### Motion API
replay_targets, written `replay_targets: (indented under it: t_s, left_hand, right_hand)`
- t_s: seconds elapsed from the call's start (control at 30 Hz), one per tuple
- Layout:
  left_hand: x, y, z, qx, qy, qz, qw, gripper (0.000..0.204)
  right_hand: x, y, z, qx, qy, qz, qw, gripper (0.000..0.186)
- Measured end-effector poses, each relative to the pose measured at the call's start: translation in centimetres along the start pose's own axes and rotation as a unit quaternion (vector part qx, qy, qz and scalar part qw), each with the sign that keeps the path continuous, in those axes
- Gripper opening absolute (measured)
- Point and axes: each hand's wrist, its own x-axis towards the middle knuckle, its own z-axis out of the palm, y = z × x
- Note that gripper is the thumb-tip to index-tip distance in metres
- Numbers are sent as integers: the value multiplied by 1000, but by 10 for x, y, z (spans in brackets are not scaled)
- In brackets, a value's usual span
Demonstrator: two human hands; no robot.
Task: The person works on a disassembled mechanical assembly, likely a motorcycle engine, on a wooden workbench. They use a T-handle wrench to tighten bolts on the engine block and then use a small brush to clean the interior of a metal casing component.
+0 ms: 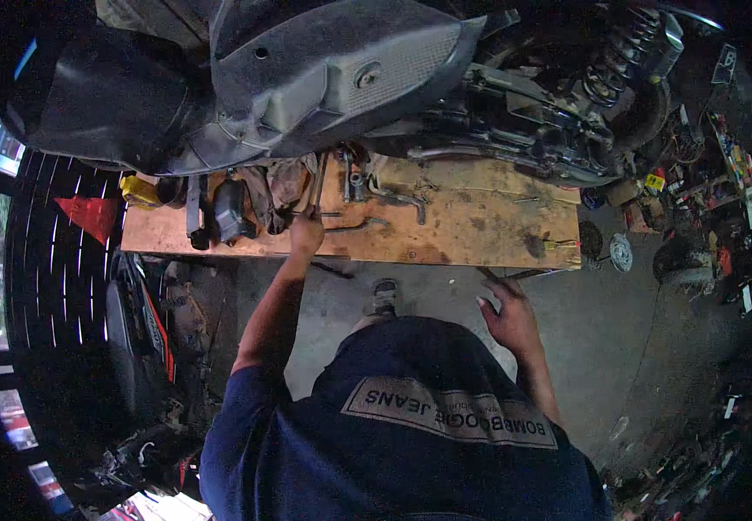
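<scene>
My left hand (306, 234) is closed at the lower end of a long, light-coloured bar (317, 181); its exact kind is not clear. Cloth rags (280, 184) lie just left of it. To the right, a thin bent metal rod (357, 226) rests on the wooden bench (480, 213), and beyond that sits a bent metal wrench (411, 204). My right hand (511, 317) is in the air by the bench's front edge, fingers apart, with nothing visible in it.
A partly dismantled scooter or motorcycle (333, 87) stands over the bench's far side, its coil spring (623, 56) at the right. Dark tool pieces (233, 213) lie at the bench's left. A red triangular cloth (89, 217) hangs beside it. Clutter (697, 252) fills the right.
</scene>
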Motion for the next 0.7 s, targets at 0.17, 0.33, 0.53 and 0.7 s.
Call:
replay_targets:
  t_s: [0.17, 0.33, 0.53, 0.7]
  left_hand:
    - [58, 42, -49, -11, -115, -103, 988, 36]
    - [90, -38, 14, 161, -150, 21, 975, 30]
    - [80, 11, 3, -9, -63, -5, 998, 21]
    - [58, 5, -18, 20, -18, 10, 1000, 18]
  right_hand:
    - [32, -28, 20, -10, 15, -26, 999, 35]
    - [46, -43, 28, 8, 3, 21, 1000, 36]
    - [36, -28, 55, 11, 35, 94, 995, 34]
    - [42, -8, 69, 25, -11, 57, 998, 38]
